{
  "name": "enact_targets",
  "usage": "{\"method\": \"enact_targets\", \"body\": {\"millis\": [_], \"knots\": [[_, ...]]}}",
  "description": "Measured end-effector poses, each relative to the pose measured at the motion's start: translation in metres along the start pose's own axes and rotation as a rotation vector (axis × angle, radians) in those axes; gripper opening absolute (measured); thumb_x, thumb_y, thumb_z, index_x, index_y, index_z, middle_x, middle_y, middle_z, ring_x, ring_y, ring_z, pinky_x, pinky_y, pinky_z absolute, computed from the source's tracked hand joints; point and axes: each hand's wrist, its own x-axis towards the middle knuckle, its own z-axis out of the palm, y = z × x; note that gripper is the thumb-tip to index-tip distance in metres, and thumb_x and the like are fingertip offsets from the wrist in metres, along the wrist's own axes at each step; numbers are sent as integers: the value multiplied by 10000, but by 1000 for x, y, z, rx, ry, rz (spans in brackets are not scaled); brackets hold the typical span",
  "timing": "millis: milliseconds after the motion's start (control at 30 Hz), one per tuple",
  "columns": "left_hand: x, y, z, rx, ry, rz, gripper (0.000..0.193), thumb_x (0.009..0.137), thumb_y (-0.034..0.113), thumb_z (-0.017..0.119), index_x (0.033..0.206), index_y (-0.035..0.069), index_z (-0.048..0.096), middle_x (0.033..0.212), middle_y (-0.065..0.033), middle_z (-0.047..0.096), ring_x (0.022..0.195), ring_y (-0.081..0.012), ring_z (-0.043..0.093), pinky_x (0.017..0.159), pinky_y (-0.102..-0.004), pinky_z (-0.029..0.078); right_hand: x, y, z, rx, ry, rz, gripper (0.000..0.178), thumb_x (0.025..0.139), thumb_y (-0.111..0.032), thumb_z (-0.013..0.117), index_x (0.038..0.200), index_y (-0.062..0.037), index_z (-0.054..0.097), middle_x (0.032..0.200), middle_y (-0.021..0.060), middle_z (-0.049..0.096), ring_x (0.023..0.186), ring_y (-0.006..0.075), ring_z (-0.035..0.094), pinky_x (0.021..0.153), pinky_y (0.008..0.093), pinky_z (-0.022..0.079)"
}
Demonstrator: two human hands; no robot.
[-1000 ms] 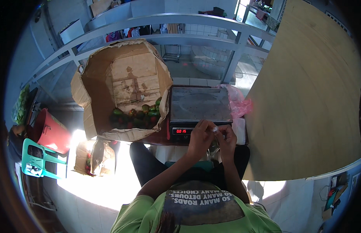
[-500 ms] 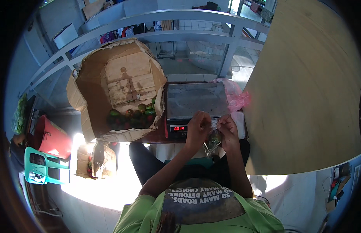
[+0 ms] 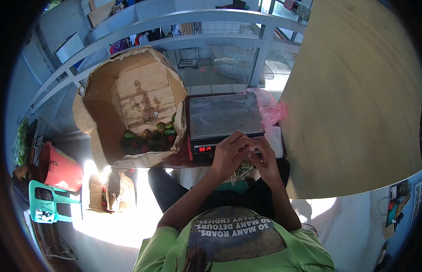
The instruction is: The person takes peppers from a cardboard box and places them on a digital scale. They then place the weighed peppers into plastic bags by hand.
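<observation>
In front of the scale's display, my left hand (image 3: 230,155) and my right hand (image 3: 266,162) meet with fingers pinched together. Between them they grip the gathered top of a small clear plastic bag (image 3: 244,168). Greenish produce shows through the bag, which hangs over my lap below the fingers; its exact kind is hard to make out. My fingers hide most of the bag's neck. Just beyond stands a digital scale (image 3: 225,116) with a bare metal platform and a lit red display.
Left of the scale, a large cardboard box (image 3: 100,97) holds green and reddish vegetables (image 3: 154,138). Pink plastic bags (image 3: 270,109) lie at the scale's right. A wooden panel (image 3: 351,104) fills the right side. On the floor are a red bucket (image 3: 63,167), teal stool (image 3: 42,192) and small carton (image 3: 122,192).
My hands have drawn closer together over the bag's neck, hiding the plastic that showed between them. The bag hangs partly covered by the fingers. The whole view has shifted slightly.
</observation>
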Motion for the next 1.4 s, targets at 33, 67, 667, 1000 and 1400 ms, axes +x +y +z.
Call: {"method": "enact_targets", "body": {"millis": [33,67,667,1000,1400], "knots": [[1,3,-1,-1,2,-1,131,718,-25,577,835,31,592,820,-65,522,680,-149,552,588,-244,449,-1,-4,2,45,-14,29,165,797,-20,511,961,3,515,863,88,496,799,174,478,673,262,385],[3,7,-2,-45,18,-2,131,712,-29,577,831,25,589,818,-64,520,676,-141,550,577,-234,443,0,-5,3,44,-15,29,165,797,-20,511,961,3,515,863,88,496,799,174,478,673,262,385],[-9,-32,-88,-84,336,-184,60,792,67,578,768,19,552,762,-32,535,663,-93,511,601,-219,405,-119,-18,-125,-120,-606,1049,222,869,-213,501,874,-10,593,702,63,584,643,104,543,598,286,448],[-67,-121,-196,403,530,-375,85,790,116,577,789,31,572,683,-45,560,616,-124,542,585,-251,424,-390,105,-219,-739,-718,1200,169,774,-167,531,810,-27,617,759,127,623,686,224,601,633,315,462],[-93,-155,-177,1011,-74,-872,389,846,409,375,902,104,611,923,-135,610,889,-309,576,742,-437,447,-408,140,-205,-868,-140,1266,189,765,-191,547,796,-17,615,744,139,621,680,237,599,632,328,461]]}}
